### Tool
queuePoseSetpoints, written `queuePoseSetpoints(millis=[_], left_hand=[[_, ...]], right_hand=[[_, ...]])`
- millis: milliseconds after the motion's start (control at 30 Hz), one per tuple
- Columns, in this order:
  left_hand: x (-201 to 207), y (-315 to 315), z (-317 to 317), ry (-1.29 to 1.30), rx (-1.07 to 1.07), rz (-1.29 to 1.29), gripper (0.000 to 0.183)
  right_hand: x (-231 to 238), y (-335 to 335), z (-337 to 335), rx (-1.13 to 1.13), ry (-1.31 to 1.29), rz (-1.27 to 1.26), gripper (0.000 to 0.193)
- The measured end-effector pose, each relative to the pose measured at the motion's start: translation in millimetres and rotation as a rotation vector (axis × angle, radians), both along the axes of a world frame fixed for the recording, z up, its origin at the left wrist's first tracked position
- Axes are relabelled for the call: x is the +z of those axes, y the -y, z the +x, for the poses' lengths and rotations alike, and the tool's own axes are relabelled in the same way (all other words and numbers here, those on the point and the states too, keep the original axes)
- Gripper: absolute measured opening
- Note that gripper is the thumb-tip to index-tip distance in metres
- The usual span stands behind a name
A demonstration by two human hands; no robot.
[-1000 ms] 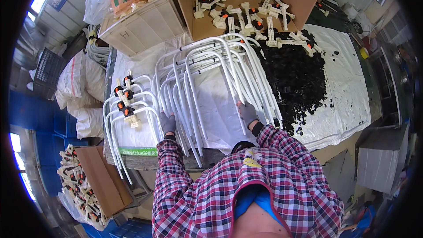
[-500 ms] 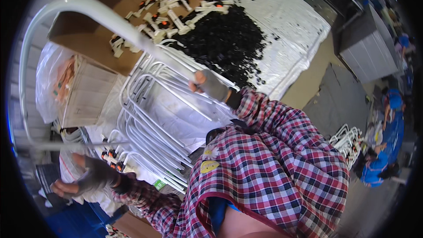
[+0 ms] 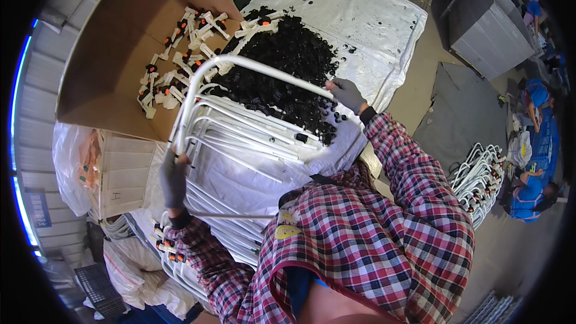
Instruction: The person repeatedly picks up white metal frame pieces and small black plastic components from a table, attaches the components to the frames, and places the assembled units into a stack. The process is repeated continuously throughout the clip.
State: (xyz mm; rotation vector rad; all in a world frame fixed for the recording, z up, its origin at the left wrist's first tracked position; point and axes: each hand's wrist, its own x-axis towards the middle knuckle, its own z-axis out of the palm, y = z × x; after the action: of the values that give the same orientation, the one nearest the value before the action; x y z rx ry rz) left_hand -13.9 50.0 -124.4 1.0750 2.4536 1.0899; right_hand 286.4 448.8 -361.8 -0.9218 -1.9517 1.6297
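Note:
A white U-bent metal tube (image 3: 264, 68) is held up in front of me, above a row of similar white tubes (image 3: 237, 121). My right hand (image 3: 348, 94), in a grey fingerless glove, is closed on the tube at its far right part. Wrapped round the tube near its left bend is my left hand (image 3: 174, 180), gloved the same way. Behind the held tube lies a heap of small black plastic parts (image 3: 300, 45). White plastic fittings (image 3: 180, 60) with black and orange pieces fill the floor of a cardboard box at the far left.
The cardboard box (image 3: 99, 66) rises at the left, beside a pale crate (image 3: 123, 174) with a plastic bag. A white sheet (image 3: 372, 30) lies under the black heap. On the right are a bundle of bent tubes (image 3: 477, 183), a grey cabinet (image 3: 492, 36) and people in blue.
The tube has swung down and to the right, out of its raised, blurred position at the left. My left hand, open before, has closed on it. My right hand has moved right.

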Motion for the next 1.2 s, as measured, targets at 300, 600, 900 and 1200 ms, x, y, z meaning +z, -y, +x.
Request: queuePoseSetpoints(millis=[300, 600, 900, 1200], left_hand=[[-44.1, 96.3, -1.0, -0.066, 0.406, -0.063, 0.017], [-65.0, 122.7, -2.6, -0.071, 0.565, -0.004, 0.017], [-68.4, 118.7, -1.5, -0.184, 0.475, -0.013, 0.019], [-63.9, 141.3, 4.5, -0.143, 0.535, 0.024, 0.020]], right_hand=[[-8.4, -83.6, -174.9, -0.132, 0.376, 0.586, 0.043], [-18.4, -48.3, -182.1, -0.245, 0.160, 0.265, 0.035], [-33.9, 3.9, -70.0, -0.029, -0.425, -0.994, 0.022], [-36.9, 41.8, -72.9, 0.115, -0.401, -1.080, 0.032]])
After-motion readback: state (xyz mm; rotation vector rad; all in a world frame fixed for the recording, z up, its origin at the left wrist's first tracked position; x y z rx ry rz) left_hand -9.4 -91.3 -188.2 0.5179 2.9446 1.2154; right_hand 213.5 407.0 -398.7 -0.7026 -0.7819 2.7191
